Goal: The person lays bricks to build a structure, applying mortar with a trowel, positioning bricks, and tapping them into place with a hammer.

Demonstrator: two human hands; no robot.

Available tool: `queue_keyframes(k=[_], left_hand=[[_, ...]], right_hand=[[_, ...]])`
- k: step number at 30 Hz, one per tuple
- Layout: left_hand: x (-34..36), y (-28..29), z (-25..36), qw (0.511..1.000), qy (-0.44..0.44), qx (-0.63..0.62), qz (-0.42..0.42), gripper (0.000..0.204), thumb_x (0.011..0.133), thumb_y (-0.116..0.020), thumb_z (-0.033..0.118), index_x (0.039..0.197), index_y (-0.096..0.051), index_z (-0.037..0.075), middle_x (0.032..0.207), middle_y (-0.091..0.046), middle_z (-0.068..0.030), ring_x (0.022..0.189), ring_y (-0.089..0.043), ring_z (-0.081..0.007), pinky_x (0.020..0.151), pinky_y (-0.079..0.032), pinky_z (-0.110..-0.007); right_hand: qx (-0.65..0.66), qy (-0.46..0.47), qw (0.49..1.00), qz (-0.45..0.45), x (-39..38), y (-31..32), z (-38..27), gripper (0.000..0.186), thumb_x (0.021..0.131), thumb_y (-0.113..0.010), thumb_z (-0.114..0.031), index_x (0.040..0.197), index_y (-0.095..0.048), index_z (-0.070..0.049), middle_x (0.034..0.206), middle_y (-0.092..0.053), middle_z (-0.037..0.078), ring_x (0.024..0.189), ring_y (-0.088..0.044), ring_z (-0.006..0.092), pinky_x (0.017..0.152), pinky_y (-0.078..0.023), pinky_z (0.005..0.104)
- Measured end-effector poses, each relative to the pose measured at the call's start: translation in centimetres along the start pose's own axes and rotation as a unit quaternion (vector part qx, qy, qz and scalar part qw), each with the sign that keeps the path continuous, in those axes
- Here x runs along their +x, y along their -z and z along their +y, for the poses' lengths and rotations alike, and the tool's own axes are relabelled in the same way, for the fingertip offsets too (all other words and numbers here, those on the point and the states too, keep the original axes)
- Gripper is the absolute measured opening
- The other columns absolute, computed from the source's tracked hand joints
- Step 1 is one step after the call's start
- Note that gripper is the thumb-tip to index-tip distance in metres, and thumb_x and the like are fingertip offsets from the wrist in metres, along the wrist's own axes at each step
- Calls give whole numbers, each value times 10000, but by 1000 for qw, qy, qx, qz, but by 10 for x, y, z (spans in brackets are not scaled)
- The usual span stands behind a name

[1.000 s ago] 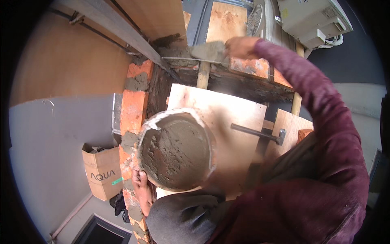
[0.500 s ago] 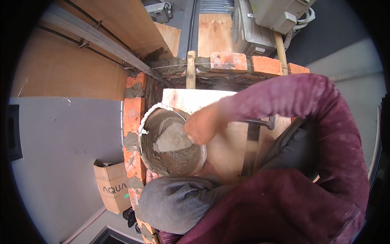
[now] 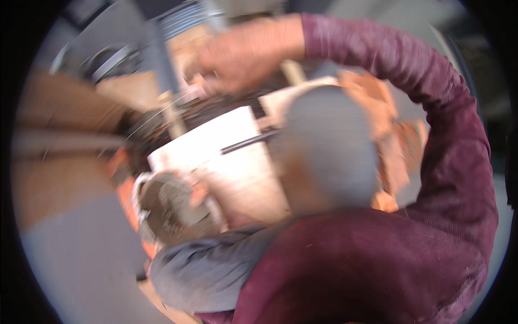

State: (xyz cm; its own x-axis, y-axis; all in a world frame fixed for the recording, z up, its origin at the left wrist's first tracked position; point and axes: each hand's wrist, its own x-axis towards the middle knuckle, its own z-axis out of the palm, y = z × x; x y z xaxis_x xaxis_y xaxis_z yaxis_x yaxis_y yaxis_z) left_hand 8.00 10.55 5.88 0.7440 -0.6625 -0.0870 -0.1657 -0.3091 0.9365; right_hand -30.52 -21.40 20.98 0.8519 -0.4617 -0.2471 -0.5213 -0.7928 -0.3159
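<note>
The whole view is smeared by motion. My right hand (image 3: 245, 54) is raised at the top centre in a maroon sleeve, over the dark mortar bed of a brick wall (image 3: 178, 116). Its fingers are curled around a trowel, whose blade is lost in the blur. A round pan of grey mortar (image 3: 170, 208) sits at the lower left on a pale wooden board (image 3: 226, 162). A pinkish smear at the pan's right rim (image 3: 199, 191) may be my left hand; I cannot tell its grip.
A dark metal bar (image 3: 248, 141) lies across the board. Orange bricks (image 3: 391, 140) stand to the right, beside my grey-trousered knee (image 3: 329, 146). Grey floor (image 3: 70, 259) lies far below on the left, past the wall's edge.
My right hand has left the mortar pan and swung up to the wall top. My head has turned sharply, so the pan and board slid left and the picture blurred.
</note>
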Motion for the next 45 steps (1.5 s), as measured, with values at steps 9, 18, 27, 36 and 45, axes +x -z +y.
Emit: queue_keyframes(k=[9, 18, 27, 36, 45], left_hand=[[-3, -68, 163, 897, -295, 69, -322, 526, 978, -600, 360, 1323, -535, -33, 1350, -557, -229, 1163, -580, -338, 975, -501, -435], [24, -87, 163, 734, -158, 176, -637, 707, 994, -434, 570, 1422, -469, 10, 1377, -496, -266, 1141, -585, -365, 949, -495, -455], [39, -94, 154, 705, -267, 126, -645, 676, 1001, -372, 579, 1432, -475, 69, 1331, -504, -306, 1141, -575, -430, 937, -500, -499], [31, -107, 167, 667, -320, 167, -652, 775, 960, -305, 630, 1422, -467, 30, 1274, -527, -325, 1104, -584, -466, 931, -486, -533], [45, -94, 145, 660, -364, 117, -646, 597, 1028, -341, 458, 1442, -465, 45, 1329, -508, -315, 1116, -578, -456, 953, -476, -517]], right_hand=[[-7, -423, 888, 177, -332, -25, 65, 339, 966, -586, -229, 1235, -622, -26, 957, -687, 183, 840, -666, 295, 780, -545, 392], [-16, -425, 905, 13, -325, -186, 9, 1063, 688, -839, -198, 1559, -242, -314, 1611, -228, 122, 1475, -234, 349, 1197, -272, 567], [-66, -346, 936, 22, -313, -224, 26, 1186, 585, -905, -393, 1557, -228, -353, 1649, -130, 81, 1515, -122, 341, 1233, -137, 598], [1, -676, 716, 176, -455, -196, -3, 673, 789, -674, -274, 1353, -453, 18, 1241, -529, 232, 1193, -490, 400, 1016, -424, 471], [-169, -790, 535, 249, -443, -263, -18, 601, 666, -806, -235, 1150, -534, -7, 1214, -505, 190, 1146, -482, 372, 984, -412, 476]])
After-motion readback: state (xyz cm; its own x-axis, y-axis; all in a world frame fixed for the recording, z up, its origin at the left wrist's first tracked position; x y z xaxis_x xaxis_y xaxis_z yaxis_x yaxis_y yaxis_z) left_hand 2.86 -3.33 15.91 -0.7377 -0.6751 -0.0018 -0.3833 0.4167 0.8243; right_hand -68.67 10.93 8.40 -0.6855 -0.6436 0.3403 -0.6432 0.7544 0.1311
